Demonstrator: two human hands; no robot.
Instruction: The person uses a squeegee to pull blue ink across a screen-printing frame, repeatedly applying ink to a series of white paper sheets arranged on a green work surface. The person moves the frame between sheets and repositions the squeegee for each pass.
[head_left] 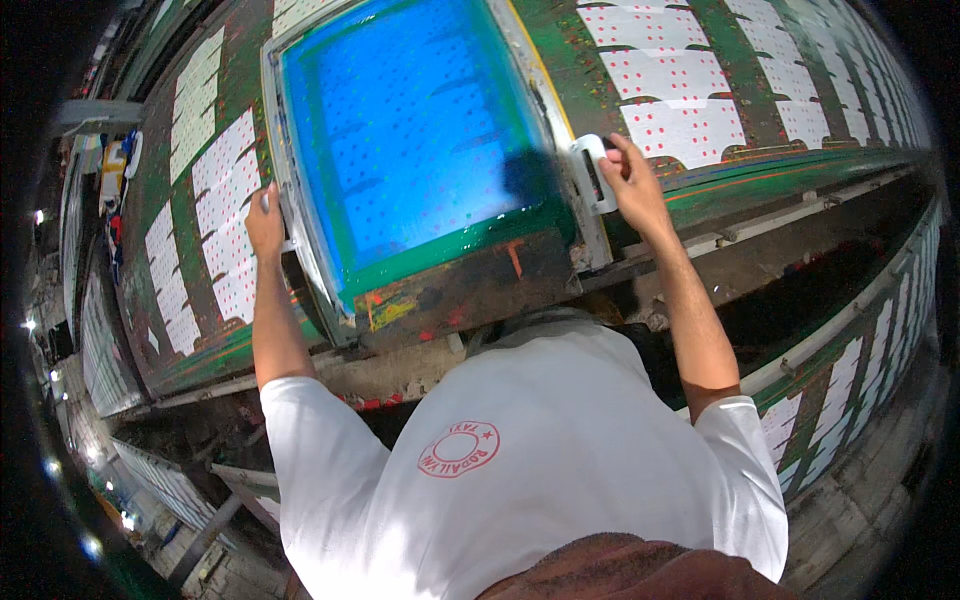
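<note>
A printing screen (410, 130) with blue mesh, a green border and a metal frame lies on a long, paint-speckled green table (680, 190). My left hand (262, 225) grips the screen's left side, where its handle is mostly hidden. On the right side, the fingers of my right hand (628, 175) are closed on a white handle (590, 165). A paint-stained board (460, 280) forms the screen's near end. White cut pieces (670, 70) printed with red dots lie in rows on both sides of it.
A table rail (780, 230) runs along the near edge at my right. Beyond it, lower down, another slanted table holds more white pieces (835, 400). A similar panel (170, 480) stands at lower left, over a paved floor. Assorted items (115, 165) sit past the table's left end.
</note>
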